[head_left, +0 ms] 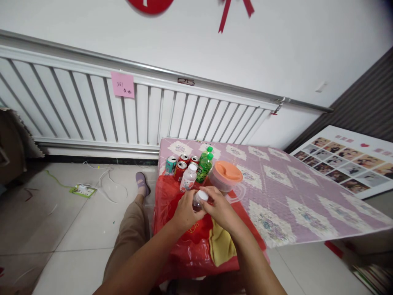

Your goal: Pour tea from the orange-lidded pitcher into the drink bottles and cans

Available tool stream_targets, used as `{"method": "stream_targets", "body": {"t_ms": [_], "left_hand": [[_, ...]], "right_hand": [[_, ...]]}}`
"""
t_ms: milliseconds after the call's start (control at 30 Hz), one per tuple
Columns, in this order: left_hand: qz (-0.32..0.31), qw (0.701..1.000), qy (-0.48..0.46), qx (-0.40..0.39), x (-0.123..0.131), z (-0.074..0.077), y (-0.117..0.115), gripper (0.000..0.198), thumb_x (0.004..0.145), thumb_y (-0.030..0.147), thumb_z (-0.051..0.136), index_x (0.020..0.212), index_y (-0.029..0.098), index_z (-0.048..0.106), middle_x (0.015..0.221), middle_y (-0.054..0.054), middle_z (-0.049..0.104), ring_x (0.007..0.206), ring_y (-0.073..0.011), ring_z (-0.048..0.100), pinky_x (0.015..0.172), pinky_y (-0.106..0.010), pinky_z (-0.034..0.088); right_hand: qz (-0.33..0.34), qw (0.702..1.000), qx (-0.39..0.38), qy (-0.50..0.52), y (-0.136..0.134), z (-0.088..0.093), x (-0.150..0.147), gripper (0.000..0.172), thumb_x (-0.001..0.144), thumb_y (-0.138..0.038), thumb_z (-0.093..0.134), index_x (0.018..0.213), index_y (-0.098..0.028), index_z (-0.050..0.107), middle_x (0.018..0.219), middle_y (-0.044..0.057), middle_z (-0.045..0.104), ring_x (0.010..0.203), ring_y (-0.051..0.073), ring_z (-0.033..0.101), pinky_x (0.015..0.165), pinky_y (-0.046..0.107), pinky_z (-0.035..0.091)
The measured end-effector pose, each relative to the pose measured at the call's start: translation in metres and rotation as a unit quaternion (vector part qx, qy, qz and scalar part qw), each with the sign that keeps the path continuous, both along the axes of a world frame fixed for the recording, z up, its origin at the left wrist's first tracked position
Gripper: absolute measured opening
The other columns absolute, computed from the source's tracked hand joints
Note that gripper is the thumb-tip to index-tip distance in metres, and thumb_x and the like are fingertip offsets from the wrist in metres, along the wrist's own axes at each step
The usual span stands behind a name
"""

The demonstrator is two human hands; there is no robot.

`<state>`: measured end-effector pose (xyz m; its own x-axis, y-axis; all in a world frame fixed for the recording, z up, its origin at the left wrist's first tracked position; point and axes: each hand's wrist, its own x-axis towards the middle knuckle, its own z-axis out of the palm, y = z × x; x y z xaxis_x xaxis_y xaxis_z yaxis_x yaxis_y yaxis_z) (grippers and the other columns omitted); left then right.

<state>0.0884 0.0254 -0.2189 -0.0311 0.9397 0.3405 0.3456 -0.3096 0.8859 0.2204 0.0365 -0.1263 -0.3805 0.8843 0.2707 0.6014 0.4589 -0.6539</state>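
A small clear bottle with a white lid (202, 196) is upright between my two hands. My left hand (185, 212) is closed around the left side of its body. At the right side of the lid and neck, the fingers of my right hand (218, 205) are pressed on the bottle. Just behind it stand a white bottle with a printed label (188, 179), two green drink bottles (204, 167), several red cans (180, 170) and a teal can (170, 164). To the right is a clear pitcher with an orange lid (227, 171). A yellow cloth (221, 244) lies below my right wrist.
A red plastic-covered cloth (196, 256) covers the near end of the table, over a purple floral tablecloth (273, 221). A white radiator (141, 108) runs along the wall behind. A power strip (82, 190) with cables lies on the floor at left. A photo board (346, 159) leans at right.
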Motion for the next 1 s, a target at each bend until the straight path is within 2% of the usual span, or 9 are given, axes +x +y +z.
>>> {"method": "stream_targets", "body": {"t_ms": [467, 633, 800, 1000], "left_hand": [[-0.009, 1.0, 0.013, 0.001, -0.002, 0.0, 0.0, 0.06, 0.071, 0.027, 0.073, 0.126, 0.02, 0.048, 0.119, -0.01, 0.061, 0.11, -0.0282, 0.06, 0.097, -0.044, 0.048], [-0.017, 1.0, 0.016, -0.003, -0.003, -0.002, 0.001, 0.064, 0.069, 0.024, 0.075, 0.126, 0.021, 0.047, 0.121, -0.01, 0.06, 0.112, -0.0288, 0.059, 0.098, -0.045, 0.047], [-0.021, 1.0, 0.011, -0.004, -0.003, -0.002, 0.001, 0.064, 0.067, 0.024, 0.075, 0.125, 0.02, 0.048, 0.119, -0.009, 0.06, 0.111, -0.0289, 0.059, 0.097, -0.044, 0.048], [-0.028, 0.999, -0.014, -0.03, -0.003, -0.001, 0.002, 0.066, 0.065, 0.023, 0.077, 0.125, 0.022, 0.048, 0.121, -0.008, 0.06, 0.113, -0.0293, 0.057, 0.1, -0.046, 0.046]], "right_hand": [[0.021, 1.0, -0.018, 0.015, 0.001, -0.001, 0.006, 0.035, 0.081, -0.023, 0.06, 0.115, -0.02, 0.067, 0.116, 0.009, 0.064, 0.111, 0.023, 0.06, 0.101, 0.041, 0.044], [0.037, 0.999, -0.027, 0.015, 0.004, 0.003, 0.007, 0.036, 0.079, -0.02, 0.059, 0.114, -0.021, 0.066, 0.116, 0.008, 0.064, 0.109, 0.023, 0.061, 0.098, 0.041, 0.046], [0.068, 0.997, -0.041, 0.01, 0.005, 0.011, 0.009, 0.04, 0.078, -0.016, 0.058, 0.117, -0.024, 0.065, 0.115, 0.006, 0.064, 0.108, 0.022, 0.061, 0.097, 0.039, 0.047], [0.11, 0.992, -0.038, -0.047, 0.01, 0.024, 0.011, 0.042, 0.075, -0.007, 0.055, 0.112, -0.023, 0.065, 0.112, 0.006, 0.065, 0.106, 0.021, 0.061, 0.095, 0.038, 0.046]]}}
